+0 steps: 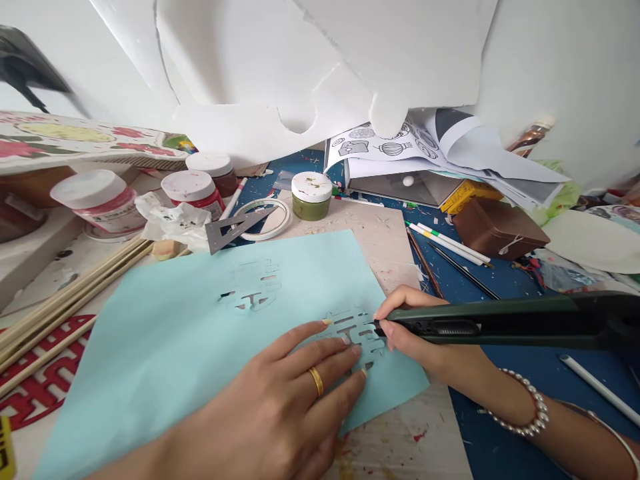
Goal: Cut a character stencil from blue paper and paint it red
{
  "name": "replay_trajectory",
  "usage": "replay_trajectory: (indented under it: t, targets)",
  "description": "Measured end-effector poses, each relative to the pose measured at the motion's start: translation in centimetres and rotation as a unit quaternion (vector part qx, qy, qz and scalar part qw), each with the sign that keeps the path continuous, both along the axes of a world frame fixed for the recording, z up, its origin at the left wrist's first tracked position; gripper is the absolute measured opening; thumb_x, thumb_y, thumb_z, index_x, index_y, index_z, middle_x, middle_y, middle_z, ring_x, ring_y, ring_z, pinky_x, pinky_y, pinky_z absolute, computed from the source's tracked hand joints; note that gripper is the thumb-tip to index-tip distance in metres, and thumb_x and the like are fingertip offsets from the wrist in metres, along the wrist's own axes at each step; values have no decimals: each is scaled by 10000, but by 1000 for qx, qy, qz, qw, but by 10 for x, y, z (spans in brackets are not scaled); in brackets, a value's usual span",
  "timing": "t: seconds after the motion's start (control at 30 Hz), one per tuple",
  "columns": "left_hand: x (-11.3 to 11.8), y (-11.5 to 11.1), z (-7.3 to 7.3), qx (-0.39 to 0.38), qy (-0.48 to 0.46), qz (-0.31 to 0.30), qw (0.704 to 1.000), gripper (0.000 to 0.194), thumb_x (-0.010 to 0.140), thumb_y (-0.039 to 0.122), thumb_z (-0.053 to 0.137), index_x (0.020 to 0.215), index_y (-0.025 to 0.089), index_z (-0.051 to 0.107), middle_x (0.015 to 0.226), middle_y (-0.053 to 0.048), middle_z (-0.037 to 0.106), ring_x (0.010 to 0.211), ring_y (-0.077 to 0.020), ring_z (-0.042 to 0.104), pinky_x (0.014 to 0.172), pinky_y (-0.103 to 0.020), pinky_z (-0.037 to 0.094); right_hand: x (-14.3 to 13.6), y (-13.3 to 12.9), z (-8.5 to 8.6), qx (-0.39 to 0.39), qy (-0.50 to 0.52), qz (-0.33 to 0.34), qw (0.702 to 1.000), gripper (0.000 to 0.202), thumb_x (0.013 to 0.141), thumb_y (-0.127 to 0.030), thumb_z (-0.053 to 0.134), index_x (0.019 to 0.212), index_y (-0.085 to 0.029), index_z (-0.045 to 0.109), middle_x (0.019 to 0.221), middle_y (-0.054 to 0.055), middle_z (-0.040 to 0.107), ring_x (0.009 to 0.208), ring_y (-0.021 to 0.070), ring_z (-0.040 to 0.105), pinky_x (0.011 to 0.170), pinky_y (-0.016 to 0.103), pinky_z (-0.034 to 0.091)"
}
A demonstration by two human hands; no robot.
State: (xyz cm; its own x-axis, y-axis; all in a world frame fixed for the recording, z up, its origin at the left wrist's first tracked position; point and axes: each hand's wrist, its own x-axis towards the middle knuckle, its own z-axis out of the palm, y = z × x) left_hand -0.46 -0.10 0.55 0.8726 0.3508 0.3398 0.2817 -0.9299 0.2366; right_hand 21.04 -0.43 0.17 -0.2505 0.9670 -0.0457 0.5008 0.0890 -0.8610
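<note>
A light blue sheet of paper lies across a worn board, with two groups of small cut slots and drawn lines, one near its upper middle and one at its right. My left hand, a gold ring on one finger, rests with fingers spread on the sheet, fingertips beside the right-hand group. In my right hand is a dark green utility knife, pinched near its front end. Its tip is at the right edge of that group; the blade itself is hard to make out.
Behind the sheet stand a green paint jar, a tape roll and a metal triangle ruler. Wooden sticks and red-lidded jars' neighbours, pink paint jars, are left. Pens and a brown box lie right.
</note>
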Motion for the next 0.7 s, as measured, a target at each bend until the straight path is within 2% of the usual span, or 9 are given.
replay_trajectory:
  t: [0.17,0.33,0.4,0.5,0.57,0.7]
  targets:
    - [0,-2,-5,-16,2,1,1000,302,799,124,433,1074,116,557,1104,-87,586,1022,-224,526,963,-400,333,0,0,1,-9,7,8,1000,41,782,-177,494,780,-203,526,630,-31,544,562,102,505,526,209,407]
    - [-2,-2,-5,-65,-69,33,995,308,773,94,433,1050,141,558,1065,-62,601,998,-189,529,943,-360,351,1,-1,0,-7,19,5,1000,41,790,-186,492,788,-206,528,623,-32,545,551,99,507,513,208,403]
    - [-3,0,-3,-109,-90,62,988,320,772,95,427,1058,170,549,995,-41,615,923,-171,552,866,-333,409,2,-2,-1,-8,21,-1,1000,36,792,-193,493,791,-205,527,619,-29,546,550,102,513,508,212,403]
    - [-3,4,1,-174,-86,158,968,271,801,162,438,1047,211,540,849,-18,615,778,-158,564,696,-290,470,2,-3,-1,-5,26,-4,1000,30,792,-206,499,794,-207,529,616,-25,549,554,109,521,503,218,402]
    - [-2,8,3,-211,-73,211,951,235,813,222,458,1035,244,531,843,2,613,712,-146,562,623,-265,476,1,-4,1,-5,28,-4,1000,35,794,-219,497,798,-209,531,620,-22,550,557,111,521,505,222,402]
    - [6,12,2,-235,-55,250,938,283,782,272,514,1064,265,493,866,28,636,577,-122,538,514,-228,451,-2,-5,5,-25,30,6,999,51,800,-227,488,815,-205,532,625,-15,557,558,117,524,517,235,413]
